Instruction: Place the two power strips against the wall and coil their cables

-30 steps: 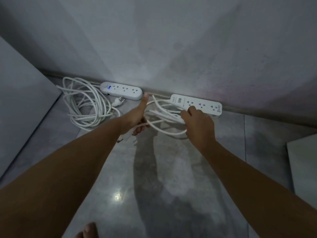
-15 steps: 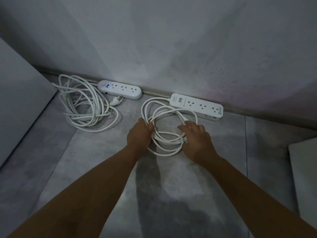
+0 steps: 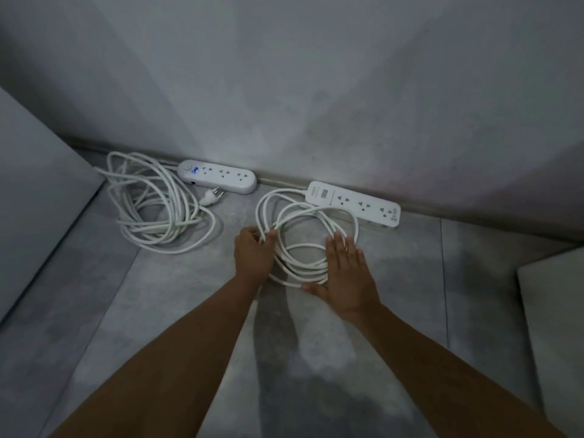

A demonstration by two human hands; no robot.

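Two white power strips lie along the base of the wall. The rounded strip (image 3: 217, 181) with a blue display is on the left, its long cable (image 3: 151, 203) in a loose coil to its left and its plug (image 3: 211, 197) beside it. The rectangular strip (image 3: 354, 203) is on the right, and its cable (image 3: 300, 245) lies coiled on the floor in front of it. My left hand (image 3: 252, 251) pinches the coil's left side. My right hand (image 3: 347, 273) lies flat, fingers spread, on the coil's right side.
The floor is grey tile (image 3: 158, 311). A pale slanted panel (image 3: 34, 197) rises at the left edge. A light block (image 3: 556, 311) sits on the floor at the right. The grey wall (image 3: 316, 90) fills the upper view.
Both hands drew back from the wall and laid the right strip's cable down as a coil. The right hand flattened onto it. The view tilted down slightly.
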